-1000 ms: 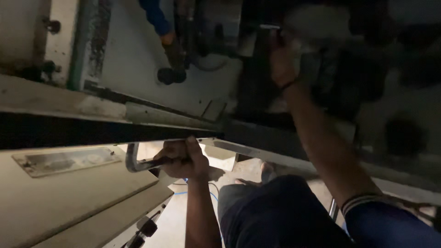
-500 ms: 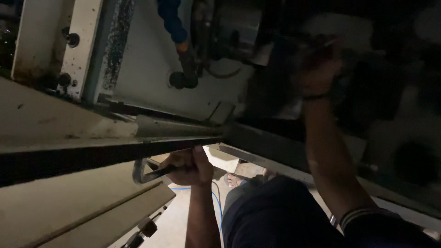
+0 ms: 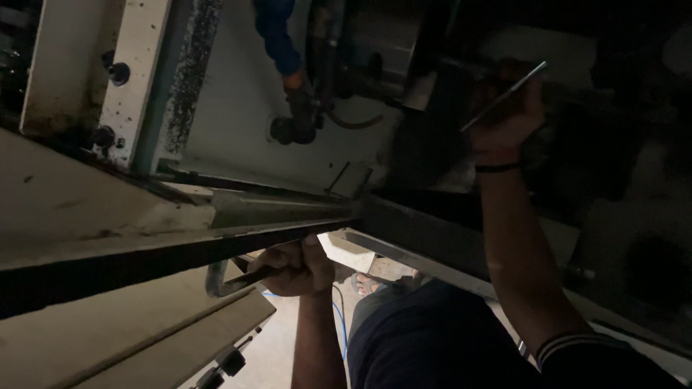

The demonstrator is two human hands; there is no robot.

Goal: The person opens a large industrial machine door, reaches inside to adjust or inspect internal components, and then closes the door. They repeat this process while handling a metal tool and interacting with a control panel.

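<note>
My left hand (image 3: 292, 268) is closed around a U-shaped metal handle (image 3: 215, 282), just under the edge of a pale machine panel (image 3: 108, 209). My right arm is stretched up into the dark inside of the machine. There my right hand (image 3: 504, 126) grips a thin, straight metal rod (image 3: 513, 88) that slants up to the right. A dark band sits on that wrist. What the rod's lower end touches is lost in shadow.
A white, stained frame with dark bolts (image 3: 117, 73) fills the upper left. What looks like another person's blue-sleeved arm (image 3: 277, 36) reaches to a dark fitting with a hose (image 3: 299, 119). Below lie a blue cable (image 3: 339, 324), a sandalled foot (image 3: 364, 282) and my dark trousers (image 3: 432, 338).
My right hand has shifted to the right inside the machine, and the thin rod now shows in it. My left hand has stayed on the handle. The view has tilted.
</note>
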